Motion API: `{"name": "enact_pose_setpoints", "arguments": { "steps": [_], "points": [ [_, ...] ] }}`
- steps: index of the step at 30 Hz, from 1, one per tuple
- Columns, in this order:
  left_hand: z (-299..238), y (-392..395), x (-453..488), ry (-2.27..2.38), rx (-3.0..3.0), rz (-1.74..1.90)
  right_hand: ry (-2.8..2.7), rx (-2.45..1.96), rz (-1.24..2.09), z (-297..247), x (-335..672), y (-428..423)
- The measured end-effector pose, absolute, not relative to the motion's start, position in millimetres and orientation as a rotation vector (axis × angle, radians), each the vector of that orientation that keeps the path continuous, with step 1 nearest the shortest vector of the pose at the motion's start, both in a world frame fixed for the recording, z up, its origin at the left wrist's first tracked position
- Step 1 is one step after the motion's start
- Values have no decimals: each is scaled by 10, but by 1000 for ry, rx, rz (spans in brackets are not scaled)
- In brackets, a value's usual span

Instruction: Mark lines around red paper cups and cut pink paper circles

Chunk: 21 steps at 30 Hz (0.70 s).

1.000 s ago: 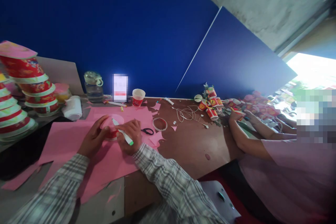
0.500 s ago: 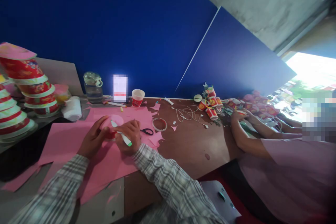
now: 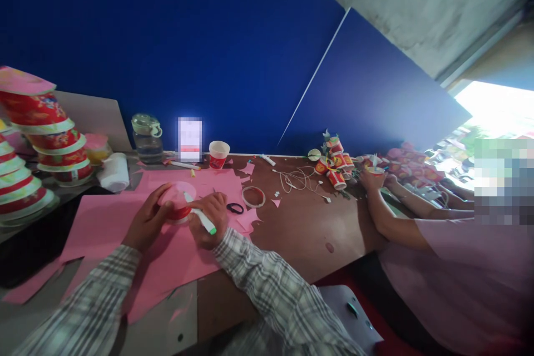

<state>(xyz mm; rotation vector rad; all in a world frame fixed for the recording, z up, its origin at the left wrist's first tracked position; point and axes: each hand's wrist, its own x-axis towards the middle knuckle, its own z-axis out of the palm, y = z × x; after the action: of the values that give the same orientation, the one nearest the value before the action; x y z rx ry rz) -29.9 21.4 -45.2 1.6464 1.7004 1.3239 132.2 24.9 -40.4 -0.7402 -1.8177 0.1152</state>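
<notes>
My left hand (image 3: 147, 220) is closed around the side of a red paper bowl (image 3: 181, 213) with a round pink paper piece (image 3: 177, 193) over its top. My right hand (image 3: 211, 216) grips a white marker (image 3: 203, 221) with a green end, and its tip points at the edge of the pink piece. Whether the tip touches is too small to tell. Under both hands lie large pink paper sheets (image 3: 100, 219). Just beyond my right hand are scissors with a black handle (image 3: 235, 208), partly hidden.
Stacked red bowls (image 3: 62, 139) stand at the left, near a water bottle (image 3: 147, 139). Behind my hands is a paper cup (image 3: 218, 154). Tape (image 3: 253, 197), a white cable (image 3: 298, 179) and small decorated cups (image 3: 336, 164) lie rightward. A co-worker's arm (image 3: 387, 211) reaches in from the right.
My right hand and the marker have shifted slightly right, toward the edge of the pink piece. My left hand stays in place. The co-worker's hand has moved a little left with a cup.
</notes>
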Motion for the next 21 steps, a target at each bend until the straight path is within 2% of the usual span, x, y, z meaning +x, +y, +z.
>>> {"name": "enact_pose_setpoints", "arguments": {
  "steps": [8,21],
  "points": [
    [-449,187,-288,1556,1570,1410,-1687,-812,292,-384,1316,308],
    [-455,193,-296,1622,1601,1393,-1743,-760,275,-366,1323,293]
  ]
}}
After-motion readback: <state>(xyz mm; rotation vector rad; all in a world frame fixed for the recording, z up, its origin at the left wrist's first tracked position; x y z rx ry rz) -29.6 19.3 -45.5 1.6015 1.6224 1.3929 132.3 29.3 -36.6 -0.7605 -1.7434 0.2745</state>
